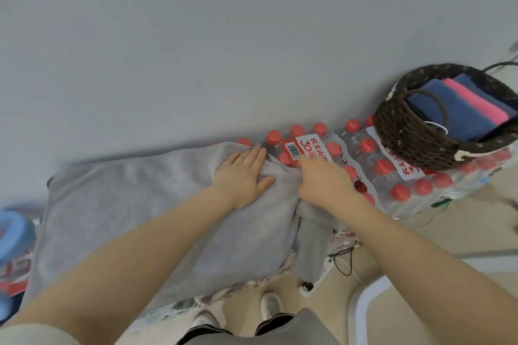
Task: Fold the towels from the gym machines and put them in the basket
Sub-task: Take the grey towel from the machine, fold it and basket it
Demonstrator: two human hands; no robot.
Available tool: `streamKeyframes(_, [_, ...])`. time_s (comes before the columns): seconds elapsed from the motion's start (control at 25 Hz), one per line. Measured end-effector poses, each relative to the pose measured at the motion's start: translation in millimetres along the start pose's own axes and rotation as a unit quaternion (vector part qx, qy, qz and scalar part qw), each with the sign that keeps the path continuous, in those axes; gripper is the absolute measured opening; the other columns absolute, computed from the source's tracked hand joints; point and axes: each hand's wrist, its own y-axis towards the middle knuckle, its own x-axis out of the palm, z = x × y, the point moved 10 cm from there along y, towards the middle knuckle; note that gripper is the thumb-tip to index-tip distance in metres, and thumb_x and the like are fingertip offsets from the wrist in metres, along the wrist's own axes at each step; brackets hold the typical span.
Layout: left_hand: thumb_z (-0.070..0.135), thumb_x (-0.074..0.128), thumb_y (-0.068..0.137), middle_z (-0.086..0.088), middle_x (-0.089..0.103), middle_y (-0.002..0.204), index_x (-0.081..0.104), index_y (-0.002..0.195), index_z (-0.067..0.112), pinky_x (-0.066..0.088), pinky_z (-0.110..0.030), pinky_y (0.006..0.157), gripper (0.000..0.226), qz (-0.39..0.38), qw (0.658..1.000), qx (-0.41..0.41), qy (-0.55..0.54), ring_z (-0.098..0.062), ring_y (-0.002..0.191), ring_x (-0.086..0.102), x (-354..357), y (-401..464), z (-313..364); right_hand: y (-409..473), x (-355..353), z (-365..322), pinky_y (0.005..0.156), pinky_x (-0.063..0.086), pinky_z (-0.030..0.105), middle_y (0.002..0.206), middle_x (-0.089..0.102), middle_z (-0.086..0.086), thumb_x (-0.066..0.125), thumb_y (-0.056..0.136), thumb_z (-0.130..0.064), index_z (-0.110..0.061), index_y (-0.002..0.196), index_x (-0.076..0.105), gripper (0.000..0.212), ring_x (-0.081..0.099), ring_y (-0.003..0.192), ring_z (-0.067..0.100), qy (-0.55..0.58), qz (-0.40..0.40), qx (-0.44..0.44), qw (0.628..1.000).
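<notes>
A grey towel (134, 213) lies spread over a flat surface in front of me, its right end hanging down over the edge. My left hand (242, 178) presses flat on the towel's right part, fingers straight. Just to the right, my right hand (326, 180) grips the towel's bunched right edge, fingers curled into the cloth. A dark woven basket (414, 137) stands at the right on packs of bottles, with folded blue and pink towels (473, 103) inside.
Shrink-wrapped packs of red-capped water bottles (375, 168) sit under the basket and beside the towel. A grey wall (224, 50) rises behind. A blue object (14, 232) is at the left edge. Cables (343, 260) and my shoes (270, 305) are on the floor below.
</notes>
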Motion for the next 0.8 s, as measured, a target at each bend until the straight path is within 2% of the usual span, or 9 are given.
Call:
streamKeyframes(0.12, [0.065,-0.002,0.073,0.000,-0.001,0.158,-0.001,0.148,0.016,0.003,-0.030,0.117,0.090,0.043,0.999,-0.008,-0.001,-0.014,0.145,0.005,-3,0,-2,16,-14,33,0.074,0.043,0.036,0.117,0.057,0.013,0.044,0.086,-0.007,-0.007,0.116,0.051,0.030,0.056,0.105,0.032,-0.050,0.000,0.015,0.999])
streamKeyframes(0.24, [0.065,-0.003,0.064,-0.004,-0.002,0.158,-0.003,0.148,0.013,0.001,-0.029,0.117,0.099,0.056,0.998,-0.035,-0.002,-0.017,0.146,0.000,-7,4,-10,43,-27,73,0.083,0.044,0.038,0.119,0.056,0.017,0.041,0.086,-0.004,-0.005,0.114,0.052,0.030,0.055,0.110,0.035,-0.037,0.002,0.034,0.999])
streamKeyframes(0.4, [0.066,-0.005,0.064,-0.005,-0.004,0.158,-0.006,0.147,0.012,-0.002,-0.029,0.116,0.099,0.061,0.995,-0.081,0.013,-0.017,0.146,-0.001,-11,10,-16,72,-59,88,0.086,0.039,0.039,0.118,0.057,0.015,0.043,0.091,-0.012,-0.009,0.119,0.048,0.028,0.055,0.107,0.034,-0.008,0.178,-0.024,0.984])
streamKeyframes(0.44, [0.065,-0.006,0.066,-0.004,-0.003,0.158,-0.004,0.147,0.014,-0.003,-0.029,0.116,0.097,0.071,0.993,-0.090,0.012,-0.018,0.146,0.000,-14,10,-17,77,-54,91,0.089,0.039,0.039,0.119,0.057,0.013,0.047,0.092,-0.021,-0.010,0.121,0.047,0.031,0.055,0.108,0.033,0.041,0.172,-0.033,0.984])
streamKeyframes(0.52, [0.063,-0.005,0.071,-0.003,-0.001,0.157,0.004,0.148,0.017,-0.008,-0.027,0.113,0.090,0.077,0.995,-0.068,0.016,-0.019,0.146,0.002,-16,10,-6,86,-22,94,0.088,0.044,0.038,0.121,0.057,0.011,0.054,0.088,-0.034,-0.011,0.123,0.048,0.042,0.055,0.109,0.029,0.146,0.033,-0.044,0.988])
streamKeyframes(0.6, [0.071,-0.004,0.074,-0.001,0.000,0.157,0.008,0.148,0.020,-0.011,-0.025,0.111,0.091,0.057,0.998,-0.027,0.015,-0.017,0.146,0.002,-13,11,15,87,6,99,0.080,0.043,0.033,0.119,0.059,0.012,0.061,0.084,-0.030,-0.008,0.121,0.050,0.045,0.056,0.105,0.027,0.186,-0.099,-0.044,0.977])
streamKeyframes(0.64, [0.074,-0.006,0.071,0.000,-0.001,0.158,0.006,0.148,0.021,-0.011,-0.023,0.111,0.094,0.045,0.999,-0.017,0.007,-0.015,0.146,0.001,-10,12,25,92,5,102,0.076,0.041,0.032,0.116,0.060,0.013,0.062,0.084,-0.026,-0.006,0.117,0.054,0.039,0.056,0.102,0.026,0.179,-0.117,-0.053,0.976])
streamKeyframes(0.72, [0.069,-0.011,0.065,0.001,-0.003,0.158,0.000,0.148,0.023,-0.010,-0.021,0.111,0.096,0.034,0.999,-0.021,-0.009,-0.012,0.145,0.001,-5,12,33,106,-11,109,0.071,0.037,0.028,0.112,0.064,0.014,0.061,0.084,-0.018,-0.006,0.104,0.063,0.024,0.057,0.098,0.026,0.124,-0.086,-0.075,0.986])
streamKeyframes(0.8, [0.072,-0.017,0.061,0.002,-0.004,0.158,-0.004,0.147,0.024,-0.007,-0.022,0.112,0.100,0.035,0.999,-0.037,-0.006,-0.012,0.145,0.001,-2,12,32,117,-42,116,0.072,0.036,0.029,0.109,0.064,0.017,0.054,0.087,-0.014,-0.006,0.097,0.065,0.017,0.057,0.100,0.030,0.064,0.018,-0.063,0.996])
